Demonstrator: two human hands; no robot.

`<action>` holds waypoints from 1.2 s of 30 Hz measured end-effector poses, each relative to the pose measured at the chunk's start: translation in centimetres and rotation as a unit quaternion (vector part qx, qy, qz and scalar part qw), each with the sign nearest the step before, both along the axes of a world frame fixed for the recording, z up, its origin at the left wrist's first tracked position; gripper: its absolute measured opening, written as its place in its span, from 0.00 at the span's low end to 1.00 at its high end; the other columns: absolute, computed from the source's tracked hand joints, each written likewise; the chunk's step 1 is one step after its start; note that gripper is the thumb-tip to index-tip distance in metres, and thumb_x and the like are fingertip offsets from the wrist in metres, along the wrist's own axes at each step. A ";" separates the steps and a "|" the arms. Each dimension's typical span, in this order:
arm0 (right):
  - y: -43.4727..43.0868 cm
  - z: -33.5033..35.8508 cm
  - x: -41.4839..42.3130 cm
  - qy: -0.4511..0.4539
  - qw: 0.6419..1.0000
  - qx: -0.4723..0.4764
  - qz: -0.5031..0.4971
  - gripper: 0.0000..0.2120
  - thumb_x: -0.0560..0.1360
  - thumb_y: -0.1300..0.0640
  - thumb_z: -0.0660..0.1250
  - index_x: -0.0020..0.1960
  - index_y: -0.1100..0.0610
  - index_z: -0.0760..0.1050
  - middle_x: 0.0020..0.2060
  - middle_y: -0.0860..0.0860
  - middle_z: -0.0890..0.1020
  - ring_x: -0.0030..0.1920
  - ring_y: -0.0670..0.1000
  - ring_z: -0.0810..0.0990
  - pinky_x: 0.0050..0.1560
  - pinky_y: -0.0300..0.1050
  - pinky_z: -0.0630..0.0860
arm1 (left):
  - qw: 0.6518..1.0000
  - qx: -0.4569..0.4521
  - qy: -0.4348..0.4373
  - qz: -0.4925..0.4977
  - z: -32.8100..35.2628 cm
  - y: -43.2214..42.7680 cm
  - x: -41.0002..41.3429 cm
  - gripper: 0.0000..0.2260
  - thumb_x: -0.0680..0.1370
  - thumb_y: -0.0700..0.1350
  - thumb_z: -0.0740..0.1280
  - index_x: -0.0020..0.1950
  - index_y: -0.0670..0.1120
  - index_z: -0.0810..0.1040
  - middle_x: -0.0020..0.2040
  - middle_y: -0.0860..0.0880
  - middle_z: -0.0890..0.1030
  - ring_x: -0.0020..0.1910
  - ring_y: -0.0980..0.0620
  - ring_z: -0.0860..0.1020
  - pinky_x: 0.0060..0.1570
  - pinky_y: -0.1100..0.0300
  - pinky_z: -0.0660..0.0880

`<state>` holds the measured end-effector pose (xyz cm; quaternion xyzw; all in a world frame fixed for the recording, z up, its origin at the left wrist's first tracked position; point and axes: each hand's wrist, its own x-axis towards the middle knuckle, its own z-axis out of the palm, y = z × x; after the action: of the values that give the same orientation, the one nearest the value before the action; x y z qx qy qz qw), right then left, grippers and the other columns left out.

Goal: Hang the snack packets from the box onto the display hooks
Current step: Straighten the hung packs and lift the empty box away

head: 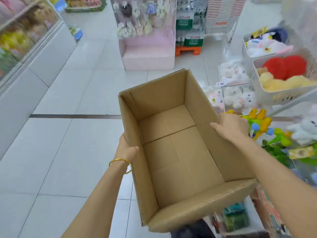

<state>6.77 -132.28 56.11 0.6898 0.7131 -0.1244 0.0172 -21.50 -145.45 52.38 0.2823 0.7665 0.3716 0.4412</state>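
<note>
At the far left stands a glass-fronted display case [25, 40], its goods too blurred to name. A white tiled floor [68, 134] runs beside it. The left grip [127, 148] clasps the left wall of the cardboard box [159, 93], thumb hooked over the rim to the inside and fingers hidden behind the wall. A gold bangle [120, 160] circles that wrist.

The box is held between both arms, above the floor and tilted toward the camera, its top open. Inside, only the bare bottom flaps show.

Beyond it a pink pegboard stand [147, 48] carries small hanging items, and beside that, packs of bottled water [188, 23] sit on an orange pallet [187, 50]. The right grip [229, 127] clasps the box's right wall, thumb over the rim and fingers outside.

At the far right, white baskets [277, 97] hold plush toys: a red plush [286, 66], with white plush rabbits [238, 98] lower down. Green and yellow plastic toys [260, 121] lie just behind the right grip.
</note>
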 end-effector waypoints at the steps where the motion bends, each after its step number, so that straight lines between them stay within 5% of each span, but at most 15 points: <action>1: 3.1 0.3 -1.2 -0.002 1.000 -0.007 -0.002 0.15 0.75 0.46 0.63 0.53 0.57 0.76 0.50 0.58 0.80 0.53 0.60 0.78 0.41 0.45 0.67 | 1.000 -0.003 0.000 0.002 0.3 3.1 -1.2 0.26 0.72 0.31 0.61 0.68 0.47 0.63 0.52 0.45 0.77 0.45 0.46 0.77 0.42 0.56 0.75; 8: 24.5 2.1 -7.9 0.018 0.999 -0.015 -0.029 0.10 0.75 0.49 0.63 0.45 0.56 0.74 0.43 0.54 0.78 0.45 0.58 0.76 0.40 0.44 0.68 | 1.000 0.008 0.000 -0.018 1.7 25.5 -8.7 0.20 0.72 0.31 0.60 0.61 0.46 0.66 0.40 0.47 0.74 0.35 0.51 0.73 0.35 0.59 0.71; 20: 59.4 2.0 -10.2 0.032 0.980 0.004 -0.194 0.12 0.75 0.47 0.62 0.44 0.57 0.74 0.40 0.54 0.77 0.44 0.58 0.76 0.38 0.44 0.68 | 0.980 0.004 0.023 -0.199 2.3 71.6 -14.2 0.25 0.73 0.34 0.63 0.68 0.46 0.62 0.58 0.44 0.76 0.54 0.42 0.77 0.55 0.49 0.75; 31: 91.7 -2.7 -6.3 0.105 0.946 -0.069 -0.297 0.07 0.71 0.56 0.63 0.39 0.59 0.71 0.37 0.55 0.77 0.37 0.57 0.75 0.32 0.42 0.65 | 0.953 0.021 0.022 -0.301 -1.0 109.7 -9.9 0.24 0.72 0.30 0.60 0.67 0.44 0.62 0.44 0.49 0.75 0.38 0.51 0.75 0.33 0.60 0.71; 33: 96.6 -3.6 -5.7 0.117 0.937 -0.071 -0.322 0.06 0.71 0.56 0.62 0.39 0.59 0.69 0.38 0.56 0.77 0.36 0.57 0.73 0.33 0.43 0.65 | 0.946 0.025 0.032 -0.322 -1.9 116.1 -9.1 0.25 0.72 0.32 0.61 0.67 0.43 0.63 0.48 0.46 0.77 0.43 0.46 0.78 0.38 0.58 0.74; 36: 103.6 -6.5 -4.4 0.124 0.922 -0.067 -0.360 0.07 0.71 0.56 0.61 0.39 0.61 0.69 0.39 0.57 0.79 0.37 0.58 0.75 0.33 0.44 0.66 | 0.933 0.019 0.050 -0.355 -4.2 125.9 -7.2 0.30 0.72 0.35 0.64 0.72 0.47 0.58 0.65 0.43 0.73 0.62 0.42 0.74 0.60 0.49 0.73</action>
<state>2.40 -28.68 49.61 0.8764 0.4029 -0.2539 -0.0712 -28.68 -19.54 48.22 0.5623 0.6306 0.1905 0.4999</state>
